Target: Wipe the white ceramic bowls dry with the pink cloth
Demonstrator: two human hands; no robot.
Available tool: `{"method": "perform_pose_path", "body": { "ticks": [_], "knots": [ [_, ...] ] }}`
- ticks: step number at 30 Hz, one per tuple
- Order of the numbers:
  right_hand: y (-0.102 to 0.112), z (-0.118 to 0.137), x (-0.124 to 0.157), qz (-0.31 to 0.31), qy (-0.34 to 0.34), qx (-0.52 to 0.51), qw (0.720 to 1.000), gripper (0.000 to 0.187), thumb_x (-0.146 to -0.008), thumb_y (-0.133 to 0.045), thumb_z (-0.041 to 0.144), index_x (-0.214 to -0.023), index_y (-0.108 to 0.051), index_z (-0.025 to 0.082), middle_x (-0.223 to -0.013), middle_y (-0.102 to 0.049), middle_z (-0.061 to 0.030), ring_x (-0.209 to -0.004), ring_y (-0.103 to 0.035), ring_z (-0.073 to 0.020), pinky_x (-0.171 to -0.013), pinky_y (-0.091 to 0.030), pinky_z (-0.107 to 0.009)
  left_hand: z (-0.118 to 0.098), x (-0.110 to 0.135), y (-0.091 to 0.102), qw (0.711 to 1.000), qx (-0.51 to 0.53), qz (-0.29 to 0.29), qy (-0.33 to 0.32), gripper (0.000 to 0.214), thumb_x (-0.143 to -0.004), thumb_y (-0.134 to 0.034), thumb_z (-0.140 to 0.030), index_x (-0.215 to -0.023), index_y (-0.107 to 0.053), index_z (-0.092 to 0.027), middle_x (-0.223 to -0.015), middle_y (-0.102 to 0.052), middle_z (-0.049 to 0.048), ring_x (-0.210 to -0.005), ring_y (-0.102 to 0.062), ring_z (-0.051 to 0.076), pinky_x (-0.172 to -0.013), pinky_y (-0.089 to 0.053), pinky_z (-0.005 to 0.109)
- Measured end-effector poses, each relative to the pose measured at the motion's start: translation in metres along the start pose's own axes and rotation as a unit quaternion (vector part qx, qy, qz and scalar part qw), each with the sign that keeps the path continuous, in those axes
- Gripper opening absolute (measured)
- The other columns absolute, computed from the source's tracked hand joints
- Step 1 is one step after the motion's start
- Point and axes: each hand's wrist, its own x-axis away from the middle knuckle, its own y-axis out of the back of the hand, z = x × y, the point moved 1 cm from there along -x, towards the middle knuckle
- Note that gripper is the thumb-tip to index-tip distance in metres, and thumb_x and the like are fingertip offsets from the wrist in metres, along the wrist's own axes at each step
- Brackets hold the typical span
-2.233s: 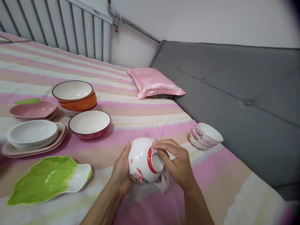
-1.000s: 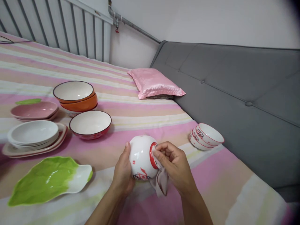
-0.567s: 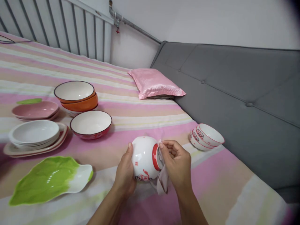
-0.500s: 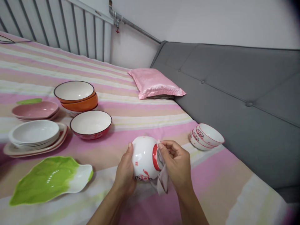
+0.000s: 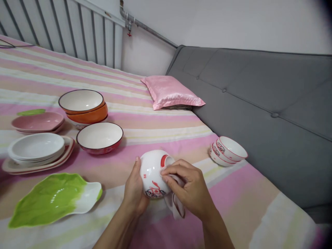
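My left hand [image 5: 133, 188] cups a small white bowl with red markings [image 5: 151, 171], held tipped on its side above the striped bed cover. My right hand [image 5: 189, 188] pinches a pale cloth [image 5: 175, 204] and presses it against the outside of the bowl near its red foot ring. Part of the cloth hangs below my fingers. The bowl's opening faces away and is hidden.
A stack of small red-patterned bowls [image 5: 228, 150] lies to the right by the grey headboard [image 5: 259, 100]. To the left sit a red bowl [image 5: 100, 137], orange bowls [image 5: 83, 105], white plates [image 5: 36, 147], a pink plate [image 5: 37, 122] and a green leaf-shaped dish [image 5: 53, 199]. A pink pillow [image 5: 171, 91] lies behind.
My right hand moved the cloth from the bowl's foot ring round onto its outer side. The bowl has turned a little in my left hand and shifted slightly left.
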Motion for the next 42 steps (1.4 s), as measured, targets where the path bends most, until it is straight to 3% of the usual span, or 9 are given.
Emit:
{"method": "perform_pose_path", "body": {
  "ticks": [10, 15, 21, 33, 42],
  "knots": [
    [0.002, -0.005, -0.002, -0.008, 0.092, 0.067, 0.993, 0.016, -0.085, -0.06, 0.016, -0.089, -0.074, 0.022, -0.082, -0.059, -0.005, -0.083, -0.059, -0.0168, -0.074, -0.05, -0.03, -0.008, -0.006, 0.005, 0.997, 0.056, 0.027, 0.034, 0.059, -0.094, -0.031, -0.049, -0.13, -0.052, -0.008, -0.109, -0.069, 0.0198, -0.097, -0.068, 0.032, -0.089, -0.05, 0.05],
    [0.004, -0.01, -0.004, 0.007, 0.039, -0.016, 0.999, 0.014, -0.083, -0.063, 0.017, -0.088, -0.075, 0.024, -0.083, -0.056, -0.0028, -0.077, -0.058, -0.0137, -0.064, -0.048, -0.025, -0.008, -0.008, 0.01, 0.996, 0.067, 0.043, 0.048, 0.061, -0.094, -0.029, -0.05, -0.133, -0.049, -0.008, -0.113, -0.068, 0.0197, -0.103, -0.065, 0.032, -0.095, -0.045, 0.052],
    [0.011, -0.013, -0.005, 0.018, -0.044, -0.085, 0.995, 0.008, -0.079, -0.069, 0.023, -0.081, -0.076, 0.026, -0.088, -0.057, -0.0029, -0.083, -0.059, -0.0149, -0.07, -0.052, -0.025, -0.011, -0.007, 0.006, 0.994, 0.089, 0.029, 0.048, 0.059, -0.095, -0.03, -0.047, -0.138, -0.044, -0.01, -0.116, -0.067, 0.0193, -0.106, -0.064, 0.032, -0.098, -0.042, 0.053],
    [0.019, -0.019, -0.005, -0.008, -0.05, -0.07, 0.996, 0.008, -0.079, -0.067, 0.021, -0.079, -0.074, 0.024, -0.095, -0.061, -0.0043, -0.095, -0.06, -0.0171, -0.088, -0.049, -0.031, -0.01, -0.009, 0.01, 0.99, 0.114, 0.058, 0.059, 0.059, -0.094, -0.032, -0.047, -0.141, -0.041, -0.013, -0.122, -0.065, 0.0182, -0.112, -0.061, 0.033, -0.102, -0.038, 0.053],
    [0.021, -0.025, -0.006, -0.051, -0.038, -0.097, 0.993, 0.007, -0.082, -0.065, 0.025, -0.08, -0.071, 0.023, -0.092, -0.063, -0.0049, -0.094, -0.061, -0.018, -0.083, -0.051, -0.031, -0.01, -0.006, 0.009, 0.989, 0.1, 0.082, 0.07, 0.061, -0.093, -0.036, -0.048, -0.142, -0.041, -0.012, -0.123, -0.064, 0.0185, -0.116, -0.058, 0.034, -0.105, -0.036, 0.053]
  ]
}}
